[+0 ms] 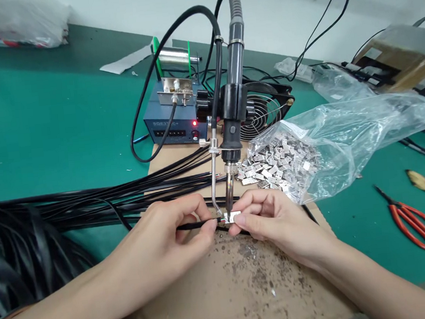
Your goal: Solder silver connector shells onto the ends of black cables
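Note:
Pinched in my left hand [183,227] is a black cable [194,225], its stripped coloured wire ends pointing right. Between the thumb and fingers of my right hand [267,219] sits a small silvery metal connector piece [235,216]. The wire ends meet the left side of this piece. Just above them, the tip of a mounted soldering iron [229,188] comes down at the piece; whether it touches I cannot tell. A thin metal solder feed tube [213,179] bends toward the same spot.
Behind stand a blue solder feeder box [164,126] with a lit red light, a solder spool [173,58] and a fan [264,109]. A clear bag [346,141] spills small metal pieces [276,158]. Red-handled scissors [416,220] lie right, bundled black cables [29,247] left. Speckled cardboard [217,289] lies underneath.

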A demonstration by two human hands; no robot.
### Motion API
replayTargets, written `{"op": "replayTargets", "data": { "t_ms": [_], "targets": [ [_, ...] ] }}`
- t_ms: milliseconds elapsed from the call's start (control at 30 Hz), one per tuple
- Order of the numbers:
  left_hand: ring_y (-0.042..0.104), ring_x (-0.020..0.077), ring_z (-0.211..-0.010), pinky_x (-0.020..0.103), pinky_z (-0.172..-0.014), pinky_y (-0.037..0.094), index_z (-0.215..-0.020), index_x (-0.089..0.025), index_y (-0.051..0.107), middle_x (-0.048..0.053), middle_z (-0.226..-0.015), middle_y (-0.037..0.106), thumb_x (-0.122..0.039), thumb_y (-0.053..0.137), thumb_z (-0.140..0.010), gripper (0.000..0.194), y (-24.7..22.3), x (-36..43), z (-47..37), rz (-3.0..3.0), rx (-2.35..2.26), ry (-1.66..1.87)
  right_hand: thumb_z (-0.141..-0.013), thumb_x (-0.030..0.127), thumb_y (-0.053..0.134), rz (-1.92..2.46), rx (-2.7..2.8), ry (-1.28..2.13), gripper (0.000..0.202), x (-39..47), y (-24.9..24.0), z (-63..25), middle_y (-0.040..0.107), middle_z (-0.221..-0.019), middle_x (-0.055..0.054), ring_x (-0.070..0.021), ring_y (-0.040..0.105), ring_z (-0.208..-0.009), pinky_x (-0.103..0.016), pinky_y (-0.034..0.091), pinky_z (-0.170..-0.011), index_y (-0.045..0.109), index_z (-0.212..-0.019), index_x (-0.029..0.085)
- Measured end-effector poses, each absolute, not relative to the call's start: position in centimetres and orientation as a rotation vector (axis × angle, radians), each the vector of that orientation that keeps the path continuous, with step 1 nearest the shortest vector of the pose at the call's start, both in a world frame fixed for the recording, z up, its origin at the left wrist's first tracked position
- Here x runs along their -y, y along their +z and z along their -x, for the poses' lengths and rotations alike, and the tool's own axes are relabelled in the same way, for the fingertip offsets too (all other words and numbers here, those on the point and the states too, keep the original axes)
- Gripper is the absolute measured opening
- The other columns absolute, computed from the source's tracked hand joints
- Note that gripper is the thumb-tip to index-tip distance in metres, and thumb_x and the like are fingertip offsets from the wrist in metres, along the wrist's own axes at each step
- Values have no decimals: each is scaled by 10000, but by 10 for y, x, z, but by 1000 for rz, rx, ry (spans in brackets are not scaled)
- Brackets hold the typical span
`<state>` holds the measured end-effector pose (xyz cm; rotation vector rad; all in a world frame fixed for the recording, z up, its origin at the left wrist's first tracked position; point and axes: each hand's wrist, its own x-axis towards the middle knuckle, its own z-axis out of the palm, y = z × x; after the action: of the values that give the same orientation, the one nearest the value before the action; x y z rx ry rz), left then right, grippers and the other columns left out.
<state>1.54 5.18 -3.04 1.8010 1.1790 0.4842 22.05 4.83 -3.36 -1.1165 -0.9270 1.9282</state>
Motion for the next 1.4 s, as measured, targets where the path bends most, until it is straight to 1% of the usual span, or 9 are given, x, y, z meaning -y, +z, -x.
{"op": "replayTargets", "data": {
  "t_ms": [233, 400, 600, 700, 833, 1000, 1200, 1300, 1400],
  "targets": [
    [565, 133, -531, 205, -454, 352, -709, -205, 579, -11, -624, 665, -315, 496, -860, 203, -28, -52, -15, -1809, -1182, 479, -711, 167, 836, 1112, 962, 1922, 111, -48, -35, -222, 766, -621, -5, -81, 626, -505, -207, 492, -560, 729, -729, 191],
    [585, 139, -532, 203, -448, 358, -705, -207, 572, -7, -620, 665, -316, 508, -850, 193, -28, -51, -16, -1805, -1197, 499, -727, 173, 824, 1085, 983, 1921, 94, -48, -36, -223, 767, -630, -2, -81, 624, -511, -204, 482, -553, 734, -742, 195],
    [547, 127, -486, 197, -433, 355, -709, -208, 586, -25, -579, 632, -326, 536, -822, 171, -31, -50, -17, -1766, -1224, 534, -736, 170, 816, 1088, 994, 1923, 87, -48, -34, -223, 764, -629, 5, -74, 615, -505, -197, 473, -547, 733, -744, 198],
    [553, 129, -496, 192, -443, 382, -732, -198, 618, -31, -558, 613, -313, 582, -783, 131, -31, -51, -18, -1759, -1261, 602, -732, 189, 823, 1106, 1004, 1917, 96, -48, -33, -222, 760, -631, 0, -88, 630, -526, -209, 475, -550, 728, -745, 195],
    [553, 132, -504, 193, -454, 397, -748, -198, 635, -33, -552, 606, -312, 590, -771, 124, -29, -53, -20, -1747, -1280, 635, -716, 232, 844, 1102, 997, 1918, 130, -47, -33, -224, 753, -634, -3, -109, 653, -553, -235, 497, -586, 723, -742, 193],
    [535, 124, -496, 191, -445, 369, -730, -203, 620, -31, -568, 619, -321, 584, -783, 134, -28, -52, -20, -1738, -1259, 603, -733, 225, 836, 1069, 982, 1963, 109, -46, -34, -225, 759, -655, -2, -96, 666, -585, -226, 514, -651, 740, -768, 187],
    [469, 109, -486, 195, -435, 283, -707, -219, 559, -34, -612, 646, -332, 519, -849, 186, -25, -51, -19, -1715, -1173, 498, -732, 240, 842, 1039, 946, 1990, 117, -45, -34, -226, 766, -652, -4, -95, 674, -588, -224, 524, -670, 746, -776, 189],
    [430, 96, -484, 183, -433, 275, -687, -211, 548, -49, -581, 606, -313, 530, -836, 182, -22, -52, -21, -1679, -1156, 519, -737, 251, 843, 1031, 927, 2005, 116, -45, -33, -227, 772, -666, -7, -92, 687, -615, -210, 521, -680, 753, -785, 195],
    [448, 92, -499, 164, -434, 298, -675, -203, 559, -55, -577, 593, -292, 537, -828, 178, -21, -53, -22, -1668, -1128, 552, -721, 248, 854, 1040, 925, 2008, 125, -46, -33, -227, 774, -666, -6, -97, 698, -633, -210, 524, -684, 754, -776, 197]
  ]
}}
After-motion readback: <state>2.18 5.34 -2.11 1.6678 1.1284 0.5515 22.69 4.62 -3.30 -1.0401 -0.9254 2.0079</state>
